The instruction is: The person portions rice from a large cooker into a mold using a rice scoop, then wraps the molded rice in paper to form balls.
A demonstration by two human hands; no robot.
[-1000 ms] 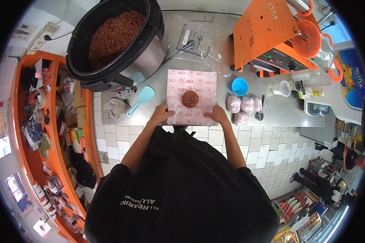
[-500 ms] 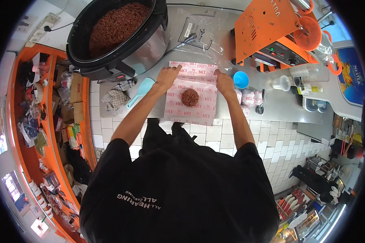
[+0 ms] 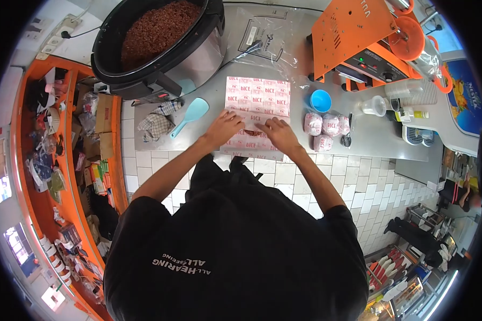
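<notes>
A printed paper sheet (image 3: 257, 96) lies on the steel counter, its far edge folded over toward me. The fold covers most of a mound of reddish-brown rice (image 3: 251, 133), and only a thin strip of it shows. My left hand (image 3: 226, 127) is on the fold's left side, its fingers curled onto the paper. My right hand (image 3: 277, 132) presses the right side of the fold, with its fingers bent and close together near the rice.
A large cooker (image 3: 190, 59) of rice stands at the back left, near a turquoise paddle (image 3: 196, 109) and checked cloth (image 3: 154, 128). To the right are a blue bowl (image 3: 320, 100), several wrapped bundles (image 3: 330, 125) and an orange machine (image 3: 353, 40).
Both hands have moved toward me from the sheet's far corners, bringing the paper's far edge over the rice. The rice was fully exposed before and is now mostly covered.
</notes>
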